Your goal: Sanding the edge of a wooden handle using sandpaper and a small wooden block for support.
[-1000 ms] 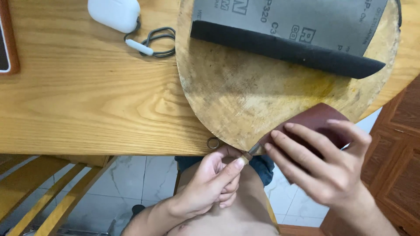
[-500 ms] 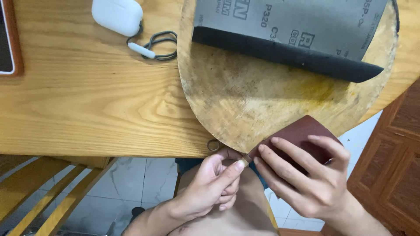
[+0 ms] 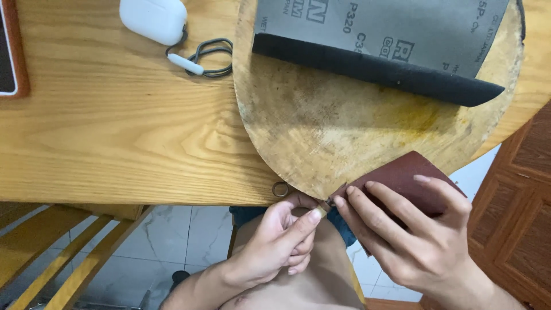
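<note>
Two hands meet below the table's near edge: the left hand pinches one small ring-like piece, and the right hand presses one reddish-brown sandpaper sheet against it. One metal ring lies at the table edge. One round wooden board carries one grey sandpaper sheet. One white case and one looped cord sit farther back.

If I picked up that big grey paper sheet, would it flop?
Probably yes: the grey sheet looks thin, and its near edge curls over into a soft fold. It likely weighs little. Its dark side looks gritty, so it shouldn't slip easily.
</note>
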